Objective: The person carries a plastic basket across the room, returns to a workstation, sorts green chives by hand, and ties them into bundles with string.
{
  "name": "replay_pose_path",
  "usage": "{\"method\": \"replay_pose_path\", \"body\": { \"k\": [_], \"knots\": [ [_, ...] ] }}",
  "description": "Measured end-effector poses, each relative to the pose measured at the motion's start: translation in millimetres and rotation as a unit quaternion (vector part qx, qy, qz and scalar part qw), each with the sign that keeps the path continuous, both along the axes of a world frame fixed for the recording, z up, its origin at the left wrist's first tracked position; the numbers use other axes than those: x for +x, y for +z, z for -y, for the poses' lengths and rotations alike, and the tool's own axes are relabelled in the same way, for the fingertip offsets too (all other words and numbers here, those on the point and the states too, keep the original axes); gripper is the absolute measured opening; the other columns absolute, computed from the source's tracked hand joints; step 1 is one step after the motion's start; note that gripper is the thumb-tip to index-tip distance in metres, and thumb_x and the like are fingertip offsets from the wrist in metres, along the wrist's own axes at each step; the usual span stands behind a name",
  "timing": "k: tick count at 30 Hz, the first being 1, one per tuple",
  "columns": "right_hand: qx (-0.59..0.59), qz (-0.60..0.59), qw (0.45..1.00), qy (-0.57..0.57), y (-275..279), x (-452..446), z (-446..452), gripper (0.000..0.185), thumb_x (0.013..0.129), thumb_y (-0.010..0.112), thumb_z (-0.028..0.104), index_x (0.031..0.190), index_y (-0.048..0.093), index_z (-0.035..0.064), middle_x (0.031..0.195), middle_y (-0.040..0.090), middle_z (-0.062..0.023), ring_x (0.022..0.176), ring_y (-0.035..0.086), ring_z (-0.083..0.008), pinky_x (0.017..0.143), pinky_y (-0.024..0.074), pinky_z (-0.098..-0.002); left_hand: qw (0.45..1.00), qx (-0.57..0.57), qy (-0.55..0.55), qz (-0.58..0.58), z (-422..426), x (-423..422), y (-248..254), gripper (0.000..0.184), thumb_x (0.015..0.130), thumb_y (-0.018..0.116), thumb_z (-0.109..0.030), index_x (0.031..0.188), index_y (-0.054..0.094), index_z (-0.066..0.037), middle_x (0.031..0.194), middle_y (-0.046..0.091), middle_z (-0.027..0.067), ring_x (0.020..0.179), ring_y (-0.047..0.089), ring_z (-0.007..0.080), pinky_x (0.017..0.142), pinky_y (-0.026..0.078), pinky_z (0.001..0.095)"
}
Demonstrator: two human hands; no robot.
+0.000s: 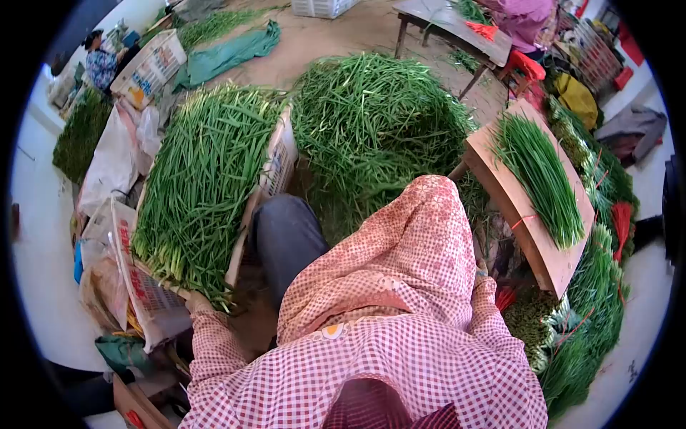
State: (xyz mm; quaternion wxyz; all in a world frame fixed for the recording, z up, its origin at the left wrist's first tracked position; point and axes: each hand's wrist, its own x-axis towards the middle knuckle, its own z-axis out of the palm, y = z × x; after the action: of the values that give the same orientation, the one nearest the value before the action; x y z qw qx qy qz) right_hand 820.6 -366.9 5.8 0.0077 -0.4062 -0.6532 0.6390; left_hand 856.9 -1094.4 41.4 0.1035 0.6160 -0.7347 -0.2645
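Observation:
My left hand (pixel 197 302) is at the near rim of a white plastic crate (pixel 280 159) heaped with long green chives (pixel 207 179); its fingers are mostly hidden by the rim and leaves. Beside my right knee, my right hand (pixel 481 270) hangs low, partly covered by the patterned cloth over my lap. Its fingers cannot be made out. Nearest to it is a small board-topped stand (pixel 493 171), on which a loose sheaf of chives (pixel 539 179) lies lengthwise. A thin red tie (pixel 524 221) rests at the board's left edge.
A big loose pile of chives (pixel 379 114) covers the floor ahead. Bundles with red ties (pixel 597 307) are stacked at the right. A low table (pixel 457 28) stands at the back, a green cloth (pixel 229 56) lies back left, and another person (pixel 100 64) sits far left.

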Motion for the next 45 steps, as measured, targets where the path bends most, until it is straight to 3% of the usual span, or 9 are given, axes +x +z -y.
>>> {"method": "replay_pose_path", "body": {
  "k": [25, 30, 32, 35, 37, 39, 41, 44, 45],
  "knots": [
    [0.0, 0.1, 0.993, 0.056, -27, 13, -19, 0.017, 0.088, 0.059, 0.013, 0.103, 0.06, 0.007, 0.073, 0.057, -0.0033, 0.059, 0.049, -0.0114, 0.051, 0.0414, -0.0273, 1.0, 0.006, 0.025, 0.013, -8, 11, 3, 0.084, 0.086, 0.035, -0.069, 0.103, 0.058, 0.01, 0.085, 0.061, 0.0246, 0.083, 0.056, 0.0358, 0.077, 0.042, 0.0431],
    [0.043, -0.219, 0.97, 0.094, 28, -83, -28, 0.013, 0.088, 0.058, 0.012, 0.1, 0.058, 0.0068, 0.071, 0.056, -0.0028, 0.054, 0.044, -0.009, 0.046, 0.0365, -0.0255, 0.999, 0.037, 0.018, 0.017, -20, 33, 11, 0.082, 0.086, 0.038, -0.068, 0.104, 0.057, 0.01, 0.085, 0.061, 0.0235, 0.083, 0.056, 0.0352, 0.077, 0.042, 0.0427],
    [0.043, -0.313, 0.944, 0.096, 101, -148, 21, 0.016, 0.091, 0.055, 0.013, 0.104, 0.053, 0.004, 0.063, 0.052, -0.0034, 0.043, 0.04, -0.0096, 0.038, 0.0354, -0.0211, 0.998, 0.063, -0.004, 0.01, -24, 40, 14, 0.081, 0.087, 0.039, -0.067, 0.104, 0.057, 0.01, 0.084, 0.061, 0.0231, 0.083, 0.056, 0.035, 0.077, 0.042, 0.0425],
    [-0.036, -0.264, 0.937, 0.227, 185, -224, 131, 0.026, 0.089, 0.057, 0.012, 0.114, 0.053, 0.0037, 0.095, 0.059, -0.0067, 0.075, 0.057, -0.0132, 0.064, 0.0491, -0.0249, 0.993, 0.079, 0.055, -0.063, -15, 33, 19, 0.08, 0.087, 0.04, -0.067, 0.104, 0.057, 0.009, 0.084, 0.061, 0.0225, 0.083, 0.056, 0.0346, 0.076, 0.042, 0.0422],
    [0.002, -0.253, 0.893, 0.372, 204, -261, 217, 0.022, 0.091, 0.054, 0.009, 0.112, 0.055, 0.0042, 0.09, 0.061, -0.007, 0.079, 0.059, -0.0143, 0.066, 0.0508, -0.0272, 0.976, 0.062, 0.157, -0.14, 8, 32, -17, 0.071, 0.088, 0.043, -0.062, 0.096, 0.058, 0.007, 0.074, 0.059, 0.0166, 0.071, 0.056, 0.0293, 0.066, 0.041, 0.0424],
    [0.019, -0.129, 0.831, 0.541, 174, -294, 282, 0.025, 0.093, 0.053, 0.014, 0.117, 0.054, 0.0052, 0.103, 0.061, -0.0089, 0.092, 0.06, -0.0189, 0.076, 0.0516, -0.0294, 0.985, 0.053, 0.101, -0.132, 34, 43, -66, 0.068, 0.09, 0.042, -0.059, 0.09, 0.058, 0.007, 0.068, 0.058, 0.0152, 0.064, 0.055, 0.0292, 0.059, 0.039, 0.0449],
    [-0.218, 0.067, 0.889, 0.398, 144, -312, 350, 0.038, 0.094, 0.053, 0.025, 0.123, 0.047, 0.0016, 0.125, 0.052, -0.0178, 0.116, 0.052, -0.0304, 0.097, 0.0458, -0.0401, 0.977, 0.056, 0.121, -0.164, 38, 34, -90, 0.067, 0.09, 0.042, -0.057, 0.086, 0.058, 0.008, 0.066, 0.057, 0.0153, 0.061, 0.054, 0.0303, 0.056, 0.038, 0.0463],
    [-0.302, 0.092, 0.884, 0.344, 66, -346, 414, 0.051, 0.089, 0.061, 0.026, 0.132, 0.04, 0.0065, 0.126, 0.052, -0.0163, 0.109, 0.057, -0.0288, 0.081, 0.0515, -0.0399, 0.991, 0.079, 0.108, -0.013, -18, 3, 22, 0.065, 0.093, 0.04, -0.056, 0.099, 0.058, 0.005, 0.087, 0.061, 0.0164, 0.069, 0.055, 0.0276, 0.061, 0.041, 0.0399],
    [-0.276, 0.108, 0.897, 0.329, 43, -359, 426, 0.046, 0.089, 0.06, 0.028, 0.127, 0.044, 0.0068, 0.118, 0.056, -0.0149, 0.102, 0.058, -0.0288, 0.079, 0.0505, -0.0428, 0.991, 0.041, 0.124, -0.04, 2, 20, -10, 0.073, 0.089, 0.038, -0.064, 0.09, 0.059, 0.007, 0.079, 0.06, 0.0172, 0.07, 0.055, 0.0282, 0.061, 0.039, 0.0412]
  ]
}}
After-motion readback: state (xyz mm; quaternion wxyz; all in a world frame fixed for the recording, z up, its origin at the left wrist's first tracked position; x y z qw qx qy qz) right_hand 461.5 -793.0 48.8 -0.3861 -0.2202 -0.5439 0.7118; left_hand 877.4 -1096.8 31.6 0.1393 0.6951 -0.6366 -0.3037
